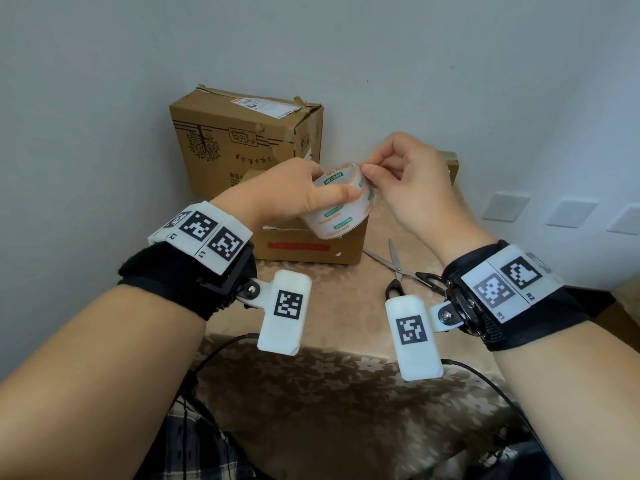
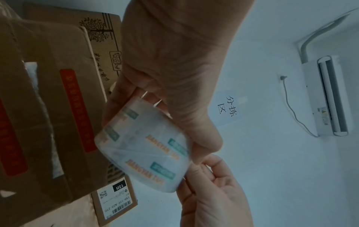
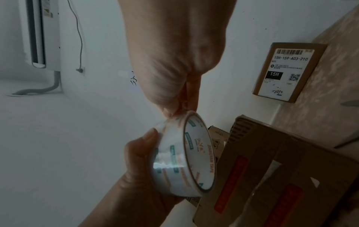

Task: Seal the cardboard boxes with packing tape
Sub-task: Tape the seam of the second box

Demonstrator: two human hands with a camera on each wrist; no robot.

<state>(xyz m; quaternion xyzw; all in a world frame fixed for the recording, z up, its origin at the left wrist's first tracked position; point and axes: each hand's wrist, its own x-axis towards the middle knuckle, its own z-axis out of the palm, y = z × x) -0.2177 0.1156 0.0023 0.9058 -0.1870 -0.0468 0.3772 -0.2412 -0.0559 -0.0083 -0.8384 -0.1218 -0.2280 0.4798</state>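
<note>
Clear packing tape roll (image 1: 341, 202), held above the small cardboard box (image 1: 311, 245) mid-desk, sits gripped in the left hand (image 1: 298, 195); the right hand (image 1: 405, 188) pinches, seemingly, its loose end. Peeling comes next.

Both hands (image 1: 298, 192) (image 1: 412, 181) raised, fingers pinching.

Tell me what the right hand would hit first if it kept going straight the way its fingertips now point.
The right hand points leftward, and its fingertips already pinch at the edge of the tape roll, so it would meet the roll first, then probably the left hand gripping it. Depth beyond that is unclear.
</note>
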